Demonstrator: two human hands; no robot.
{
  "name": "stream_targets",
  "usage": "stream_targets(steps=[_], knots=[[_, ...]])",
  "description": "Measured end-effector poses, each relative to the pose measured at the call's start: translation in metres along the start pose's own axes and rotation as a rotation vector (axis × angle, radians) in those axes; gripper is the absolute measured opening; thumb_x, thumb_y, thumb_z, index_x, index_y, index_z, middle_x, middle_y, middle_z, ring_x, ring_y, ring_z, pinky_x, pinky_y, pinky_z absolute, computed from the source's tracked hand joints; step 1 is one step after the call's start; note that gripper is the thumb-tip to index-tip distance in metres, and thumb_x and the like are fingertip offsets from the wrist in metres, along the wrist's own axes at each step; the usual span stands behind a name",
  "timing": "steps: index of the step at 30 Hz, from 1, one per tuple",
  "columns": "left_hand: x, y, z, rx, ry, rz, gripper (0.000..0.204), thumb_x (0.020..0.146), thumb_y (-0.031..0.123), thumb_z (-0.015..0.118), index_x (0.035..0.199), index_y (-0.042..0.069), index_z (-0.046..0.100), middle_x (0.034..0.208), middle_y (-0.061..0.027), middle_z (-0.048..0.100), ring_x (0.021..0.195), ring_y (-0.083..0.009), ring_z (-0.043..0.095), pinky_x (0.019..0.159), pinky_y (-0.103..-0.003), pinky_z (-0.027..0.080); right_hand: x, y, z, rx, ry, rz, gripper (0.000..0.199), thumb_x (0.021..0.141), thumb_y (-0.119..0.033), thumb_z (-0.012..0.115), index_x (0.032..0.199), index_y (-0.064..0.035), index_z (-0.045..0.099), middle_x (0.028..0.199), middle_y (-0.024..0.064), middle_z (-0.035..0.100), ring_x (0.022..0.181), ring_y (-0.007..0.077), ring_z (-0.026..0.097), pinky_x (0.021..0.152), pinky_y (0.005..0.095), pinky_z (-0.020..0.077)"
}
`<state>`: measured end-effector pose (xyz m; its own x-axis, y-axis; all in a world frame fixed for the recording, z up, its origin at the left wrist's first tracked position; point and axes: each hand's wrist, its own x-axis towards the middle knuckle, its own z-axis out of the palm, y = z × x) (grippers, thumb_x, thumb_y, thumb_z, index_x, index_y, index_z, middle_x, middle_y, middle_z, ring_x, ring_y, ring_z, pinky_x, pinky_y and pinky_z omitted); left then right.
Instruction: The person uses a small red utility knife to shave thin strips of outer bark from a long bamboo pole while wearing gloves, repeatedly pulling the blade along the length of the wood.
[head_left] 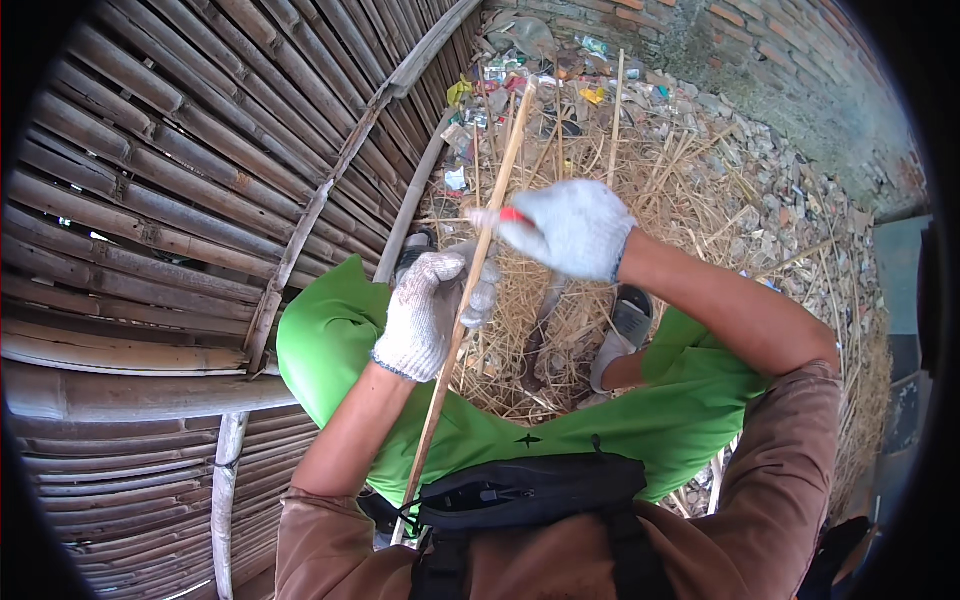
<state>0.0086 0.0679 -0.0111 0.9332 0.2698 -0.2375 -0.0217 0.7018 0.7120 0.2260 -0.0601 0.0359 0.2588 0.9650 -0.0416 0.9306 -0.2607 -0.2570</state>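
Note:
My left hand (432,305), in a white knit glove, is closed around a long thin bamboo strip (490,210) that runs from my lap up toward the rubbish at the top. My right hand (570,228), also gloved, grips a small tool with a red handle (511,215) and presses it against the strip just above my left hand. Whether the tool has a blade is hidden by the glove. Both hands hover over my green-clad knees (330,345).
A wall of bamboo poles (170,200) fills the left side. Straw and bamboo shavings (660,190) cover the ground ahead, with litter and stones near a brick wall (760,50). My sandalled feet (625,320) rest in the straw. A black pouch (530,490) hangs at my waist.

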Motion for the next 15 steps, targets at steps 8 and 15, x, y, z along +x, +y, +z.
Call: stream_targets(steps=[8,15], knots=[[-0.005,0.007,-0.002,0.105,-0.033,-0.052,0.054,0.094,0.01,0.062,0.144,-0.01,0.055,0.104,-0.0107,0.064,0.079,-0.0163,0.058,0.068,-0.029,0.049,0.008,0.067,-0.012,-0.003,0.23,0.172,0.063,0.111,-0.061,0.042,0.101,-0.0062,0.071,0.096,0.0256,0.075,0.092,0.045,0.074,0.084,0.0577,0.0583],[-0.003,0.011,0.0,-0.041,0.013,0.004,0.048,0.091,0.006,0.061,0.137,-0.01,0.058,0.108,-0.0128,0.063,0.083,-0.0166,0.058,0.069,-0.03,0.05,-0.008,0.007,0.016,0.054,0.129,-0.077,0.056,0.109,-0.058,0.05,0.094,-0.0078,0.068,0.081,0.0213,0.074,0.077,0.0438,0.075,0.072,0.0572,0.0591]])
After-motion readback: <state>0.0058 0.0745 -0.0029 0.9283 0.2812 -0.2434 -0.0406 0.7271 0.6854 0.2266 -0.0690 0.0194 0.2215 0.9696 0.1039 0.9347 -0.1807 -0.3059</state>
